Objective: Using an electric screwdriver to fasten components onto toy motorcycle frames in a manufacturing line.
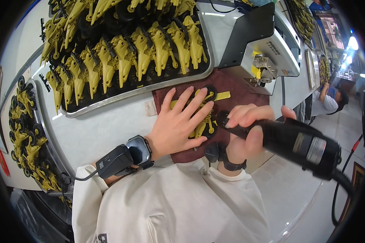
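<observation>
On a dark red cloth [247, 87] lies a yellow toy motorcycle [209, 121] with black wheels. My left hand [181, 119] rests flat across it with fingers spread, hiding much of its body. In my right hand [247, 125] is a black electric screwdriver [288, 139], gripped round its front part. Its tip end points left at the toy's right side, close to the lower wheel; whether the bit touches a screw I cannot make out. A yellow strip [222, 96] sticks out beside the upper wheel.
A metal tray [150, 88] of several yellow toy motorcycles stands beyond my left hand. Another tray [48, 125] of them is at far left. A white-and-black box machine [271, 44] stands beyond my right hand. The screwdriver's cable [344, 182] hangs right. Another person [328, 100] sits further right.
</observation>
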A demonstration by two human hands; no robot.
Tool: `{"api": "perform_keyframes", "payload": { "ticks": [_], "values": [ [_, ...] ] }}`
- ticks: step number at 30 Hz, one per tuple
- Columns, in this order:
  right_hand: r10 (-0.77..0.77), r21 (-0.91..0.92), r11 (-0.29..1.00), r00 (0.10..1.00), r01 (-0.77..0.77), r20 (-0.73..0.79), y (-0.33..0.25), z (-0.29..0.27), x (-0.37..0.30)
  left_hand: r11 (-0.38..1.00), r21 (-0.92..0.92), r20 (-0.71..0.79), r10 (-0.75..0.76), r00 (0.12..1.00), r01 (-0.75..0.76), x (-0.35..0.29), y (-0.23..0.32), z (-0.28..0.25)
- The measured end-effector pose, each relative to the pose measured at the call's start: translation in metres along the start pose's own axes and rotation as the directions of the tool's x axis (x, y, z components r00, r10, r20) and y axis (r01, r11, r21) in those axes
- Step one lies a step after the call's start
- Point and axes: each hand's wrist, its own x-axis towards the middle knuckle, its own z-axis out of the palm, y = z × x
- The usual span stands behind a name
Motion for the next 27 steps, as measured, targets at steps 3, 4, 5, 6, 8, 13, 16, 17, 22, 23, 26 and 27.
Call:
{"api": "perform_keyframes", "payload": {
  "ticks": [3,4,5,6,8,13,16,17,22,23,26,27],
  "values": [
    [-0.002,0.014,1.000,1.000,0.002,0.009,0.006,-0.001,0.003,1.000,-0.004,-0.005,-0.006,1.000,0.006,0.000,-0.001,0.001],
    [-0.012,0.012,1.000,1.000,0.012,0.010,0.007,-0.002,0.002,1.000,-0.007,-0.005,-0.010,1.000,0.010,0.000,-0.001,0.002],
    [-0.022,0.011,1.000,1.000,0.022,0.011,0.008,-0.003,0.002,1.000,-0.003,-0.006,-0.008,1.000,0.008,0.000,-0.001,0.002],
    [-0.018,0.011,1.000,1.000,0.018,0.013,0.009,-0.005,0.002,1.000,0.001,-0.007,-0.006,1.000,0.006,0.000,0.000,0.002],
    [-0.039,0.011,0.999,0.999,0.039,0.009,0.011,-0.008,0.003,1.000,-0.003,-0.003,-0.006,1.000,0.006,0.002,0.000,0.001],
    [-0.046,0.024,0.999,0.993,0.044,0.108,0.009,-0.011,0.002,1.000,0.002,-0.004,-0.014,1.000,0.014,-0.001,0.001,0.000],
    [-0.212,-0.288,0.934,0.977,0.214,0.037,-0.001,-0.013,0.018,0.999,0.032,0.024,-0.021,0.999,0.020,-0.002,-0.002,0.003],
    [-0.248,-0.231,0.946,0.967,0.228,-0.059,-0.017,-0.024,0.032,1.000,0.030,0.022,-0.001,1.000,0.000,0.004,-0.002,0.001],
    [-0.405,-0.315,0.900,0.845,0.302,-0.348,-0.024,-0.043,0.101,0.998,0.054,0.034,-0.015,0.999,0.013,0.001,0.001,0.000],
    [-0.421,-0.442,0.860,0.846,0.256,-0.328,-0.012,-0.041,0.107,0.999,0.045,0.032,-0.001,0.999,0.000,0.001,0.000,0.000],
    [-0.349,-0.436,0.877,0.890,0.199,-0.295,0.003,-0.028,0.100,0.991,0.080,0.020,0.106,0.994,-0.108,-0.004,0.000,0.002],
    [-0.316,-0.410,0.893,0.907,0.185,-0.279,-0.003,-0.029,0.094,0.988,0.075,0.030,0.132,0.991,-0.134,-0.004,0.001,0.003]
  ]
}}
